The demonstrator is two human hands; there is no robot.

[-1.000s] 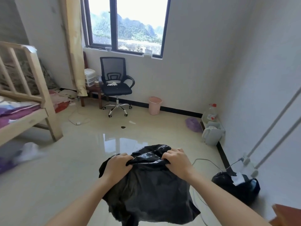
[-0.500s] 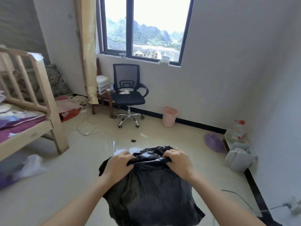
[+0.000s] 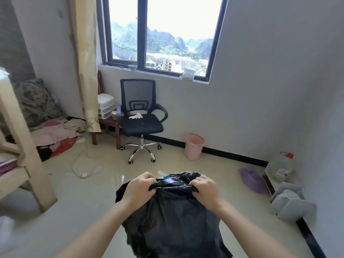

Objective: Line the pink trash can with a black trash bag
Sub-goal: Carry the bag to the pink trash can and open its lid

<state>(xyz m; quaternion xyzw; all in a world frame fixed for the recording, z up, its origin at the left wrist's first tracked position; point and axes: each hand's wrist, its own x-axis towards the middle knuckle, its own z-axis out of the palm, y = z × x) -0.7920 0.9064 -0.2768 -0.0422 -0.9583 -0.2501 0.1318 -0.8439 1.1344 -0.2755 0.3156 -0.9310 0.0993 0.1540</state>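
Observation:
A crumpled black trash bag hangs in front of me, bunched at its top edge. My left hand grips the bag's top on the left and my right hand grips it on the right, both fists closed on the plastic. The pink trash can stands upright on the floor against the far wall, below the window's right side, well beyond my hands. Its mouth shows no liner.
A black office chair on wheels stands left of the can. A wooden bed frame fills the left side, with clothes piled behind it. A white cable, a purple bag, a water jug and grey items lie on the floor.
The view has moved closer to the far wall and the pink can, and turned left. Both hands keep the same grip on the bag's top.

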